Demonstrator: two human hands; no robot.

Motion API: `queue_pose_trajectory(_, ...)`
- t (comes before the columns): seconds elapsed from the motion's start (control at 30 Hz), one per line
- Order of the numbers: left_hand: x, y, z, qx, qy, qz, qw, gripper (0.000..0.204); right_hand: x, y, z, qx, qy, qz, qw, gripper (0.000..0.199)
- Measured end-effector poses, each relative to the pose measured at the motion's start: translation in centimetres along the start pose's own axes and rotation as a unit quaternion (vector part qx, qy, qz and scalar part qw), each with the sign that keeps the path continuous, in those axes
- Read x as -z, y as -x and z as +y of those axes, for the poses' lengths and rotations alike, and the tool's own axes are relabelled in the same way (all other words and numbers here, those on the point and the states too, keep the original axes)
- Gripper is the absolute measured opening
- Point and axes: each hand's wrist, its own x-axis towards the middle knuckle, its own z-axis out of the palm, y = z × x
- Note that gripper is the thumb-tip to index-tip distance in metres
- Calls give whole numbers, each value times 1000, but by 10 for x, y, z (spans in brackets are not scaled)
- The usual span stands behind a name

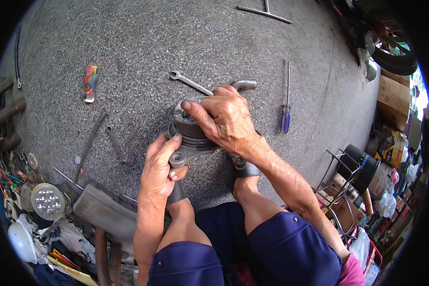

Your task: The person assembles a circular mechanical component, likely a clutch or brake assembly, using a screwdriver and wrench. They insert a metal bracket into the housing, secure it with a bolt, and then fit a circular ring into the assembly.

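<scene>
Between my hands is a round grey metal housing (195,143) with ridged sides and a flange that has a bolt hole at its near left corner. My left hand (158,164) grips that corner, thumb on top and fingers curled underneath. Across the top and far right side lies my right hand (226,114), its thumb stretched along the upper rim and its fingers bent over the far side. What its fingertips touch is hidden. Just beyond, an open-end wrench (190,83) and a bent metal pipe (245,85) partly disappear behind my right hand.
A blue-handled screwdriver (286,119) lies right on the speckled floor; a T-handle tool (264,14) lies far off. On the left are a small colourful box (90,83), a metal bar (91,145) and a short wrench (115,145). Clutter lines both sides, including a wire rack (341,190).
</scene>
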Motion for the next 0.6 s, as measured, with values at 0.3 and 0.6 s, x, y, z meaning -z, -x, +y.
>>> queue_pose_trajectory(0.3,37,-2,-38,-5,71,-25,997,20,25,78,20,-460,-229,-153,844,72)
queue_pose_trajectory(0.6,67,-15,-61,15,172,-35,984,34,24,61,-27,-450,-603,-272,600,60)
